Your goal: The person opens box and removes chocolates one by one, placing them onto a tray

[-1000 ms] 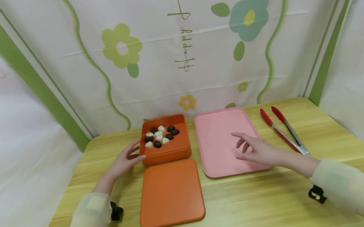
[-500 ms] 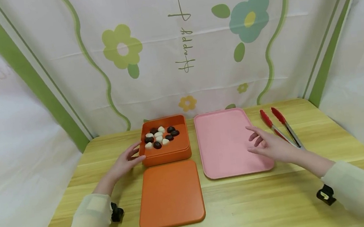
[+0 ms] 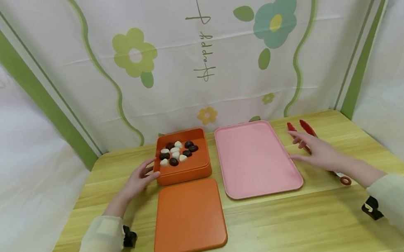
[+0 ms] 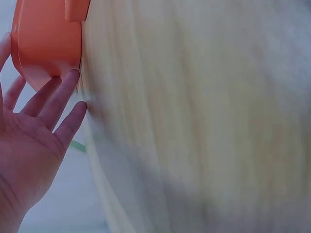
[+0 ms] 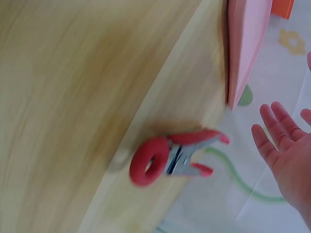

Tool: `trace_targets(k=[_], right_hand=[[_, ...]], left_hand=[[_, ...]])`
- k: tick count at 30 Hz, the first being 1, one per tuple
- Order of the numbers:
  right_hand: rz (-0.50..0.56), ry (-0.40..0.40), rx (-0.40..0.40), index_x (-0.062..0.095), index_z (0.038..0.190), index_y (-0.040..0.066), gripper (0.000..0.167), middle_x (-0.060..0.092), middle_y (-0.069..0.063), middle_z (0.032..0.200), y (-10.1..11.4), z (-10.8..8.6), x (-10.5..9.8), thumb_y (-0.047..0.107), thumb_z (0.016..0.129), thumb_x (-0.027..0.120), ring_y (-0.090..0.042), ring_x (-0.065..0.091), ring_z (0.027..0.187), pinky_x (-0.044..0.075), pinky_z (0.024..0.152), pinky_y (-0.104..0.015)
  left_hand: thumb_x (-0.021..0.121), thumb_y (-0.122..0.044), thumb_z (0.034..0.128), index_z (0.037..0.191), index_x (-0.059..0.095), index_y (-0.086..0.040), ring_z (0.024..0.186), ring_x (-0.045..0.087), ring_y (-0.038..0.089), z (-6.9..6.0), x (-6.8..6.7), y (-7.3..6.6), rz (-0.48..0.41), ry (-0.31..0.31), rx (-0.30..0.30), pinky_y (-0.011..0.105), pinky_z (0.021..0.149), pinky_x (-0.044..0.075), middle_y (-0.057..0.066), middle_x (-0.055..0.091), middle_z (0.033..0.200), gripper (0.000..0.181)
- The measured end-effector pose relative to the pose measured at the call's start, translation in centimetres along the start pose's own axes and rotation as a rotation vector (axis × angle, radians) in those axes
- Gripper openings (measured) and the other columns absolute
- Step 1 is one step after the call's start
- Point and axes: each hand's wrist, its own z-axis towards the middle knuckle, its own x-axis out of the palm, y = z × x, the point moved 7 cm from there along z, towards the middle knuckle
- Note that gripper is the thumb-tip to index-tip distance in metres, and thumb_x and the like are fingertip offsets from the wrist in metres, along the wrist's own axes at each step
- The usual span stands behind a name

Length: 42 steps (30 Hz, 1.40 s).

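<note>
In the head view my left hand (image 3: 138, 181) rests its fingers and thumb against the left side of the orange box (image 3: 185, 174), which holds several black and white pebble-like pieces (image 3: 175, 150). The left wrist view shows the fingers spread at the box wall (image 4: 48, 43). My right hand (image 3: 321, 152) is above the red and silver tongs (image 3: 344, 178), partly hiding them, its fingers loosely bent and holding nothing. In the right wrist view the tongs (image 5: 182, 155) lie apart from the right hand (image 5: 291, 155), their tips spread.
An orange lid (image 3: 189, 219) lies flat in front of the box. The pink tray (image 3: 254, 157) lies between the box and the tongs. Behind the wooden table (image 3: 274, 234) hangs a patterned curtain (image 3: 183, 95).
My right hand has moved right, from over the pink tray to over the tongs. My left hand stays at the box.
</note>
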Motion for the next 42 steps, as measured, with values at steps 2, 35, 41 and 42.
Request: trace_targets(k=[2,35,41,42], right_hand=[[-0.022,0.002,0.007,0.034,0.147,-0.003,0.076,0.058,-0.020,0.116,-0.7,-0.1,-0.4,0.025,0.088,0.075,-0.036,0.058,0.102,0.048,0.082,-0.053],[-0.131,0.051,0.347,0.022,0.143,-0.020,0.098,0.046,-0.043,0.123,-10.0,-2.3,-0.2,0.054,0.091,0.061,-0.052,0.053,0.107,0.045,0.082,-0.062],[-0.149,0.009,0.383,0.031,0.138,-0.020,0.098,0.047,-0.041,0.122,-9.9,-2.0,0.1,0.057,0.088,0.063,-0.049,0.053,0.102,0.044,0.081,-0.061],[-0.146,0.002,0.388,0.032,0.137,-0.021,0.096,0.047,-0.041,0.121,-9.9,-2.0,0.2,0.056,0.088,0.064,-0.049,0.053,0.101,0.044,0.081,-0.062]], left_hand=[[0.060,-0.027,0.0987,0.152,0.029,-0.008,0.138,0.027,0.045,0.0,0.0,0.0,-0.002,0.002,0.003,0.059,0.104,0.033,0.027,0.027,0.153,0.065],[0.060,-0.026,0.0985,0.152,0.028,-0.006,0.138,0.028,0.044,-0.1,0.0,-0.2,0.005,0.001,0.002,0.058,0.105,0.032,0.027,0.029,0.152,0.066],[0.061,-0.027,0.0978,0.153,0.029,-0.007,0.138,0.029,0.044,0.1,-0.1,0.0,0.008,-0.003,-0.003,0.057,0.105,0.033,0.027,0.030,0.151,0.067],[0.061,-0.027,0.0978,0.153,0.029,-0.007,0.138,0.029,0.044,0.0,-0.1,0.0,0.009,-0.003,-0.003,0.057,0.105,0.032,0.027,0.030,0.151,0.067]])
